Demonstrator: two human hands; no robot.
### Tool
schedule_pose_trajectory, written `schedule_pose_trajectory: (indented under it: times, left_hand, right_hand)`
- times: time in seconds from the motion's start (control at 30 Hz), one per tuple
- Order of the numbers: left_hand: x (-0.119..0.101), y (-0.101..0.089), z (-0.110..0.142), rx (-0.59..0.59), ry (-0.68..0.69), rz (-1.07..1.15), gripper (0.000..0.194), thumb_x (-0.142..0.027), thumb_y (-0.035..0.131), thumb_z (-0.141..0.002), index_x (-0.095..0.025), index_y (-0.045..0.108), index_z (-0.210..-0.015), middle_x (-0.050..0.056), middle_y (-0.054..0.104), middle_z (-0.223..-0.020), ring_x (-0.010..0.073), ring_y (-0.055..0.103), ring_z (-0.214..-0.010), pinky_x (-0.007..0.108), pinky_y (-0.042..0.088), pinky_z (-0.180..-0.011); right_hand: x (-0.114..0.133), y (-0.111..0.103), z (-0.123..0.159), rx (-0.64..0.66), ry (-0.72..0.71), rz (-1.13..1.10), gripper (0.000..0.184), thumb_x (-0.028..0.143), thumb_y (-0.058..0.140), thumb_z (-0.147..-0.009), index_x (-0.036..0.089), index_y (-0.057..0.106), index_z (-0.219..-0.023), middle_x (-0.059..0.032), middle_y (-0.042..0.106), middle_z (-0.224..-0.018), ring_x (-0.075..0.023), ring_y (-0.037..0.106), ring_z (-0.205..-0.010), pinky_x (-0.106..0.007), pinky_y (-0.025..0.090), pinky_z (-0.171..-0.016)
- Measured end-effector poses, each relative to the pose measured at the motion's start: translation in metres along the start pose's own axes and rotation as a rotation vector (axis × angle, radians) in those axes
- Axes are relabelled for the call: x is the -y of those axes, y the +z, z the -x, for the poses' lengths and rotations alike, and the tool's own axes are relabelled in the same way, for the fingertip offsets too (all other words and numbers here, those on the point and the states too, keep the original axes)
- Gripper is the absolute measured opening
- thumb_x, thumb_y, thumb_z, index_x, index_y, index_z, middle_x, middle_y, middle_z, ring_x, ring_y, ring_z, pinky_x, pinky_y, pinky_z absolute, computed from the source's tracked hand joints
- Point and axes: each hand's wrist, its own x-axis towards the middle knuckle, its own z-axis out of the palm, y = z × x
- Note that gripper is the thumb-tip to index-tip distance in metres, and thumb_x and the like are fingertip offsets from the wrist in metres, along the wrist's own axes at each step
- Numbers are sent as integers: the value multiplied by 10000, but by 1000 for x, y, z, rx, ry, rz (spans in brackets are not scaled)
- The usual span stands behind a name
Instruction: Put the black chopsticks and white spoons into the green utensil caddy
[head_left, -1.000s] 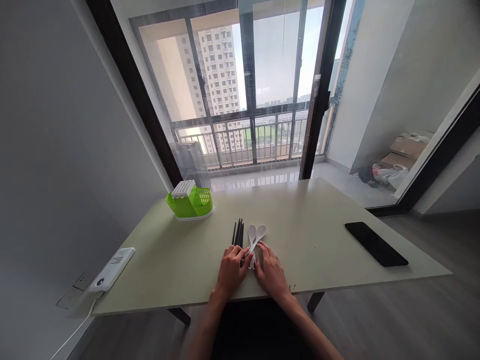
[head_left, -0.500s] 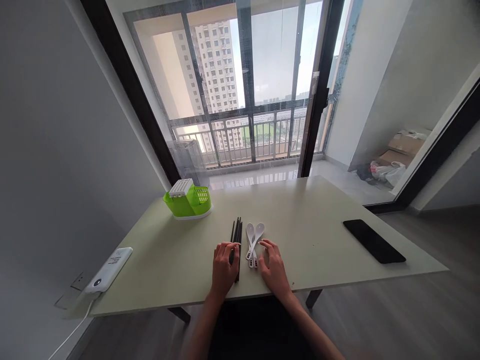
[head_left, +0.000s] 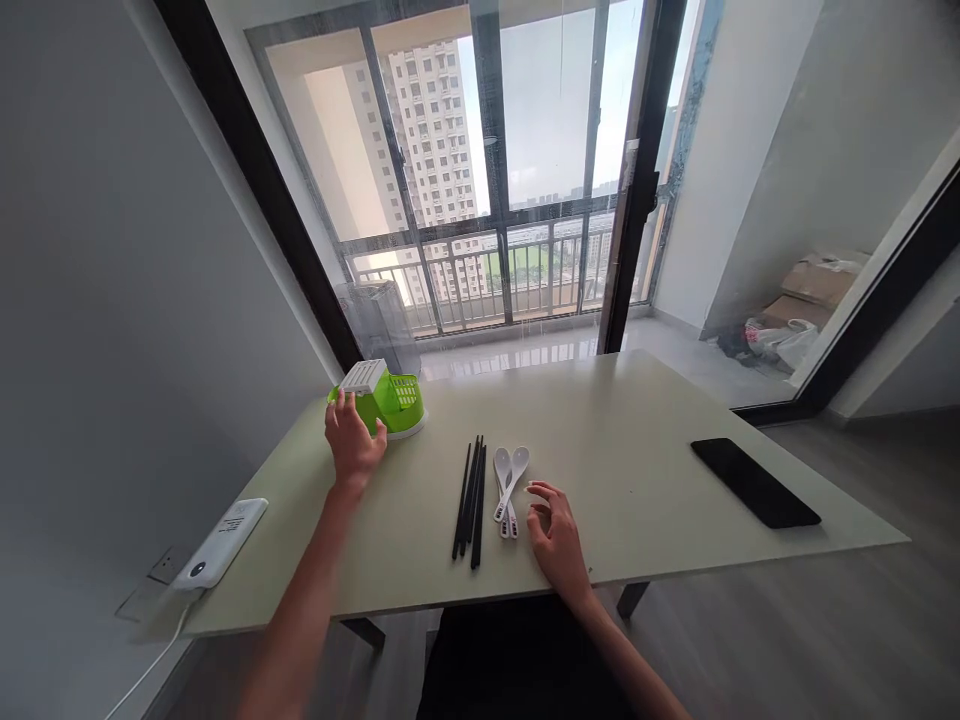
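Observation:
My left hand (head_left: 352, 437) reaches to the green utensil holder (head_left: 388, 410) with a white slatted top, at the back left of the table. Its fingers and thumb are spread in front of the holder's near side; whether they touch it I cannot tell. My right hand (head_left: 557, 540) rests on the table near the front edge, fingers loosely bent and apart, with nothing in it. Just left of it lie several white spoons (head_left: 513, 482) with patterned handle ends, crossing one another. Several black chopsticks (head_left: 472, 500) lie side by side, left of the spoons.
A black phone-like slab (head_left: 754, 482) lies on the right of the table (head_left: 600, 430). At the left edge sits a white power bank-like device (head_left: 225, 540) with a cable. Behind the table stands a glass sliding door (head_left: 630, 250).
My left hand has left the chopsticks and moved forward and left to the green holder. My right hand has drawn slightly right, away from the spoons. The spoons and chopsticks lie free.

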Motion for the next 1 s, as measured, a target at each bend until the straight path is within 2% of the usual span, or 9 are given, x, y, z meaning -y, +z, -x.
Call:
schedule_pose_trajectory:
  times: [0.1, 0.17, 0.27, 0.33, 0.47, 0.63, 0.83, 1.0]
  left_hand:
    - [18, 10, -37, 137, -38, -51, 774, -235, 574, -801, -38, 340, -1512, 224, 306, -1631, 422, 229, -1503, 572, 235, -1219]
    - [24, 15, -51, 230, -36, -60, 808, -177, 571, -752, -48, 348, -1518, 216, 344, -1619, 404, 309, -1479, 559, 268, -1212]
    - [21, 17, -56, 289, -28, -63, 824, -131, 569, -705, -49, 386, -1504, 216, 401, -1588, 375, 448, -1405, 508, 367, -1172]
    - [13, 16, -52, 302, -16, -73, 804, -125, 565, -708, -52, 408, -1493, 207, 391, -1598, 364, 484, -1382, 474, 410, -1147]
    - [-15, 13, -39, 325, 36, -82, 737, -128, 544, -750, -127, 457, -1482, 151, 400, -1607, 337, 543, -1333, 434, 489, -1076]
    - [-63, 18, -30, 373, 117, -66, 726, -119, 527, -780, -215, 466, -1497, 104, 404, -1611, 318, 631, -1217, 407, 566, -948]
    - [-118, 30, -29, 434, 222, -27, 746, -123, 544, -792, -220, 440, -1524, 121, 383, -1621, 303, 666, -1160, 368, 564, -907]
    - [-149, 37, -25, 462, 291, 12, 738, -131, 545, -809, -227, 429, -1532, 112, 376, -1627, 280, 658, -1174, 338, 546, -921]
  right_hand:
    - [1, 0, 0, 4, -3, -7, 274, 212, 453, -942, 223, 609, -1167, -127, 574, -1327, -224, 647, -1061, -413, 566, -923]
    - [2, 0, -1, 6, -7, -12, 265, 211, 458, -938, 222, 613, -1153, -122, 585, -1314, -220, 650, -1055, -405, 562, -929]
    - [2, 1, -1, 4, -9, -24, 263, 218, 462, -936, 220, 612, -1153, -120, 591, -1306, -221, 649, -1066, -398, 560, -929]
    - [2, 2, -1, 3, -9, -34, 264, 219, 461, -935, 220, 612, -1151, -120, 592, -1300, -224, 648, -1073, -398, 560, -923]
    - [1, 4, -1, 6, -16, -49, 262, 207, 459, -926, 222, 620, -1132, -112, 600, -1273, -225, 649, -1069, -399, 555, -924]
    - [1, 4, -2, 11, -26, -51, 251, 198, 472, -909, 222, 631, -1102, -108, 616, -1248, -222, 653, -1044, -387, 556, -910]
    - [3, 4, -2, 18, -32, -49, 256, 183, 465, -909, 221, 626, -1103, -107, 616, -1226, -230, 638, -1090, -390, 544, -938]
    - [2, 4, -3, 21, -36, -48, 253, 166, 472, -889, 225, 636, -1074, -99, 631, -1194, -234, 640, -1078, -386, 545, -925]
